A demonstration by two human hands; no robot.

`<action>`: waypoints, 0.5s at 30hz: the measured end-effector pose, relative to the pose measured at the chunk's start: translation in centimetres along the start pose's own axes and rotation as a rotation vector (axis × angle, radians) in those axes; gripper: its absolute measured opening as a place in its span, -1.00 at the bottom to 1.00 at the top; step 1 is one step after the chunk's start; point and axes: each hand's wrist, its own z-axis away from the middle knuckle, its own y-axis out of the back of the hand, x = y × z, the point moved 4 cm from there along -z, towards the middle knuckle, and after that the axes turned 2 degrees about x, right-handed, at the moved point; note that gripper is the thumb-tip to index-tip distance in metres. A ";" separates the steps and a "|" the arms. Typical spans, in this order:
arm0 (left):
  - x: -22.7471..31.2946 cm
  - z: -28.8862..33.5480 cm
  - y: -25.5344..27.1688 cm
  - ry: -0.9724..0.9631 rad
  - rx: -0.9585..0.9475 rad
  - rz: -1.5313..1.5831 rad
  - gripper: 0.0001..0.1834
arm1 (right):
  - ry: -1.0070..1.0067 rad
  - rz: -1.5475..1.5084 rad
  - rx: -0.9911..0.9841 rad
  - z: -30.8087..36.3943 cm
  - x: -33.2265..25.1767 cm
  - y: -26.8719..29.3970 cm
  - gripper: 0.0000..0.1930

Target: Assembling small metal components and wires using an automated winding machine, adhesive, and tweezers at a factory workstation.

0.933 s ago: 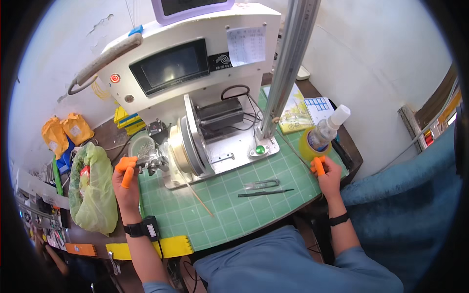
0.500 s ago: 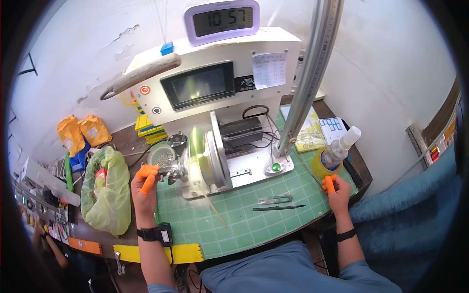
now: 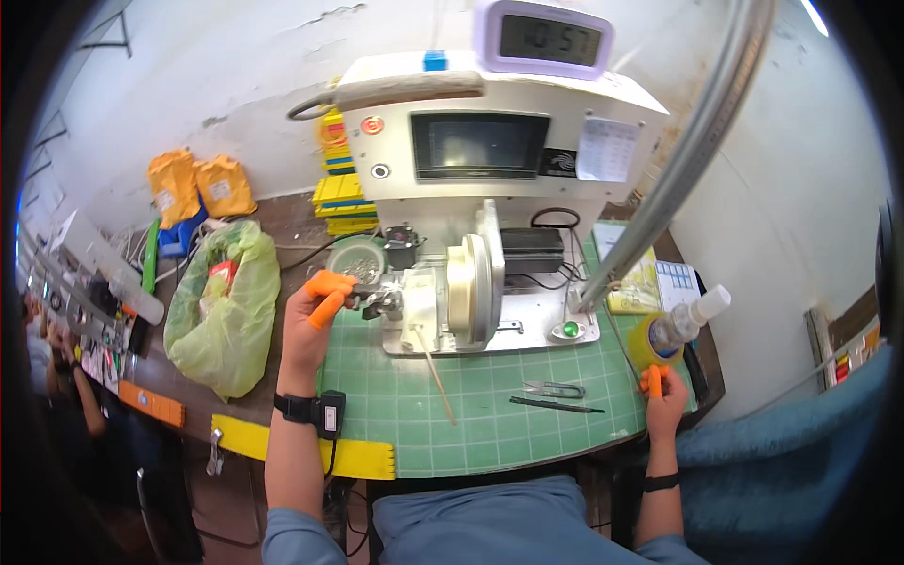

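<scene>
Orange finger covers sit on the fingertips of both my hands. My left hand (image 3: 309,320) is closed on the small metal clamp (image 3: 377,301) at the left of the bench machine. Beside that clamp stands a cream-coloured wheel (image 3: 460,290) with a grey disc behind it. A thin wooden stick (image 3: 437,381) slants down from below the wheel. At the right, my right hand (image 3: 664,400) pinches a thin dark cord (image 3: 625,341) that runs down from the metal post. A yellow tape roll (image 3: 644,341) with a clear spray bottle (image 3: 686,318) in it stands just behind that hand.
Snips (image 3: 556,389) and black tweezers (image 3: 556,405) lie on the green cutting mat (image 3: 490,443). A metal post (image 3: 678,160) rises at the right. Left are a green plastic bag (image 3: 221,330) and a dish of small parts (image 3: 358,262). A yellow strip (image 3: 282,447) lies along the front edge.
The view has shifted, so the machine and mat appear farther right. The bright green streak over the wheel is gone. Both hands keep their places at the clamp and cord.
</scene>
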 end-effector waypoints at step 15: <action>0.6 -0.4 -0.4 -0.007 -0.028 -0.030 -0.84 | 0.014 -0.052 0.010 0.0 -0.2 -0.3 -0.87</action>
